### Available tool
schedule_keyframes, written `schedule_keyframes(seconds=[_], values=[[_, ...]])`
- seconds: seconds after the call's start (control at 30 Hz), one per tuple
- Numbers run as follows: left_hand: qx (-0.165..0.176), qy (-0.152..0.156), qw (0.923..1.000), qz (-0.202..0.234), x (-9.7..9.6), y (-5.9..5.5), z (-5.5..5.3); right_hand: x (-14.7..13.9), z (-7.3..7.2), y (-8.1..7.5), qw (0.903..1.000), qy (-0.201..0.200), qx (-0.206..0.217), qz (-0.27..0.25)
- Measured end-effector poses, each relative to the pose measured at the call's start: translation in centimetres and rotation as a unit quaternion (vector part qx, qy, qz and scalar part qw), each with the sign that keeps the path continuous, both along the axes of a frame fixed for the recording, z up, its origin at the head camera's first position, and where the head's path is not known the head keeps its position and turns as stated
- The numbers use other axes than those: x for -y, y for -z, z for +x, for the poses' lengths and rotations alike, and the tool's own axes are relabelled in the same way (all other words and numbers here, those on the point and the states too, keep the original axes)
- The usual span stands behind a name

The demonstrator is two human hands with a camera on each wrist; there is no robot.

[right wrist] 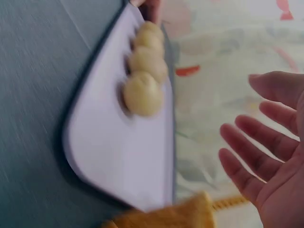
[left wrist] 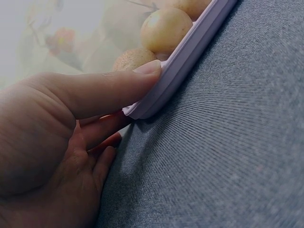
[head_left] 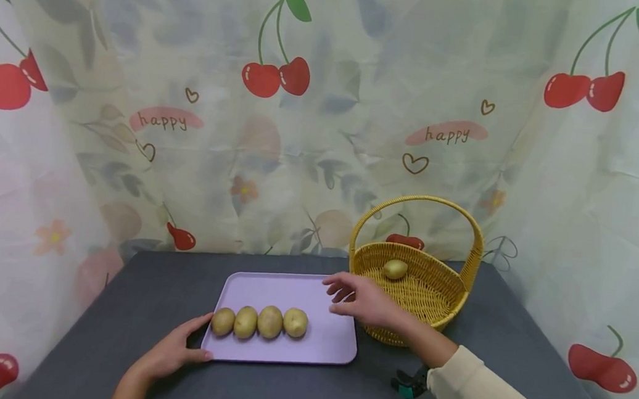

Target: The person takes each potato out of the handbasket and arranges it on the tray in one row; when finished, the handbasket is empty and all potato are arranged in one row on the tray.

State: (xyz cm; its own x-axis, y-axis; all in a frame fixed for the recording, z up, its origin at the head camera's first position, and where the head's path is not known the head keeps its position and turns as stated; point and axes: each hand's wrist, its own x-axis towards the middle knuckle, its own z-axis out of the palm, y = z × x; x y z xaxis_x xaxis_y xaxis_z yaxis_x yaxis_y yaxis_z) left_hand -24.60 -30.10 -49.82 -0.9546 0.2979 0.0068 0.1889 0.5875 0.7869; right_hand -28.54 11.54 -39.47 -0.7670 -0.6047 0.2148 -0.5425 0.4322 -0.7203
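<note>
A lilac tray (head_left: 326, 342) lies on the dark cloth with several potatoes (head_left: 270, 322) in a row along its left and middle part. My left hand (head_left: 171, 351) holds the tray by its near left corner; in the left wrist view the thumb (left wrist: 118, 90) presses the rim while the other fingers reach round the end. Over the tray's right end is my right hand (head_left: 365, 300), fingers spread and nothing in them. Just right of it stands a yellow wicker basket (head_left: 424, 296) with a tall handle, holding one potato (head_left: 395, 269) near its back.
A small black and teal object (head_left: 410, 384) lies by the right sleeve, partly hidden. Dark grey cloth (head_left: 283, 395) covers the table. A cherry-printed curtain (head_left: 324, 132) hangs behind and at both sides.
</note>
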Motion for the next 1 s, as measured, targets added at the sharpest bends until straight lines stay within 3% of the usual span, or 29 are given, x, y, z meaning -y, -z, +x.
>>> schedule_keyframes(seconds=[0.2, 0.37, 0.67, 0.87, 1.0], values=[[0.005, -0.007, 1.0, 0.001, 0.3, -0.1, -0.1, -2.8, -1.4, -2.8, 0.9968, 0.063, -0.047, 0.012], [0.005, -0.009, 1.0, -0.001, 0.4, 0.0, 0.0, -4.9, -3.6, -3.4, 0.9919, 0.095, -0.066, 0.054], [0.01, -0.011, 0.9999, -0.006, 0.3, 0.0, 0.2, -7.3, -7.9, -2.5, 0.9829, 0.105, -0.061, 0.138], [0.005, -0.006, 1.0, -0.002, 0.1, 0.0, 0.1, -8.8, -10.1, -0.9, 0.9828, 0.138, -0.004, 0.122], [0.003, -0.006, 1.0, -0.003, 0.0, 0.0, 0.0, -9.5, -11.2, 0.4, 0.9807, 0.152, 0.001, 0.122]])
